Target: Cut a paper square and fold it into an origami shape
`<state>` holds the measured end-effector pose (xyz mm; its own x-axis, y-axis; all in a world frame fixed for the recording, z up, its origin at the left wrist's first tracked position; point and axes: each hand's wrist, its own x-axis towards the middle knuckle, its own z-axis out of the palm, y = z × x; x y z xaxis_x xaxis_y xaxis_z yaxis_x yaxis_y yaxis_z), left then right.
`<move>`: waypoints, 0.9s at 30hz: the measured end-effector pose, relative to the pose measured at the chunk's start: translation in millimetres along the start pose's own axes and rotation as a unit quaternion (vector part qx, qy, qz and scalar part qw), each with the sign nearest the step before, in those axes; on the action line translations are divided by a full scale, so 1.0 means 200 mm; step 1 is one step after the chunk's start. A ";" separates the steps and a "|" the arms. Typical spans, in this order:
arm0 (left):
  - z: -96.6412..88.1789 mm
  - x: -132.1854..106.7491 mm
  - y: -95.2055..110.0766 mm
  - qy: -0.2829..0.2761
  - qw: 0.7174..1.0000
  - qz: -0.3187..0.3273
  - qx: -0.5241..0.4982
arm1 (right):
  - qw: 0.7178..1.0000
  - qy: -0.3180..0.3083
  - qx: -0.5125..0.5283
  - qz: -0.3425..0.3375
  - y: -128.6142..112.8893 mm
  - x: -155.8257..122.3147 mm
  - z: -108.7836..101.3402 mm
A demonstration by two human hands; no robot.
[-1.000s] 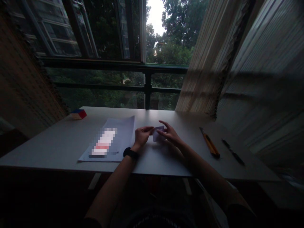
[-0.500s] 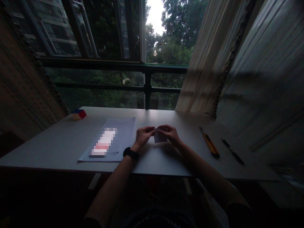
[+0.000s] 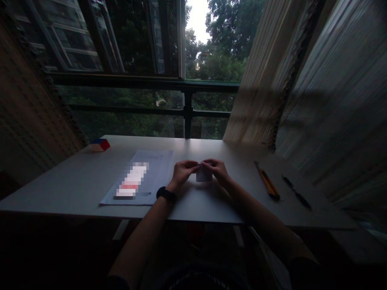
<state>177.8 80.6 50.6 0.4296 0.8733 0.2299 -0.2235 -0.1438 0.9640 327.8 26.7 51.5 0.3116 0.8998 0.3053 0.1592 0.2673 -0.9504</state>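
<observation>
Between my two hands is a small, pale square piece of paper (image 3: 203, 175), held just above the white table (image 3: 193, 205). My left hand (image 3: 182, 172) pinches its upper left corner between thumb and fingers; a dark band is on that wrist. At the upper right part of the same piece, my right hand (image 3: 218, 170) is closed in a pinch, its fingertips close to those of the left. The fingers cover the paper's top edge, and dim light hides any fold lines.
Left of my hands lie large paper sheets (image 3: 160, 169), partly blurred out. A coloured cube (image 3: 100, 145) sits at the table's far left. On the right are a yellow utility knife (image 3: 267, 181) and a dark pen (image 3: 296, 192). Behind the table are a window railing (image 3: 187, 108) and curtains (image 3: 256, 80).
The paper has turned slightly between my fingers, and its lower edge now looks more level. Both hands stay in nearly the same place, still pinching it.
</observation>
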 end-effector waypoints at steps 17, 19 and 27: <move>0.00 -0.01 0.02 -0.025 0.999 -0.012 -0.026 | 0.999 0.004 0.030 0.040 -0.03 0.00 0.00; 0.01 -0.02 0.03 -0.020 0.999 -0.015 -0.020 | 0.999 0.005 0.033 0.039 -0.02 0.00 0.00; 0.01 -0.02 0.04 -0.013 0.999 -0.046 -0.010 | 0.997 -0.018 0.055 0.048 -0.02 -0.01 -0.01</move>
<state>175.4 74.4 57.6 0.4714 0.8700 0.1446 -0.2001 -0.0543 0.9783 327.6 23.7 55.5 0.2857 0.9346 0.2119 0.0265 0.2133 -0.9766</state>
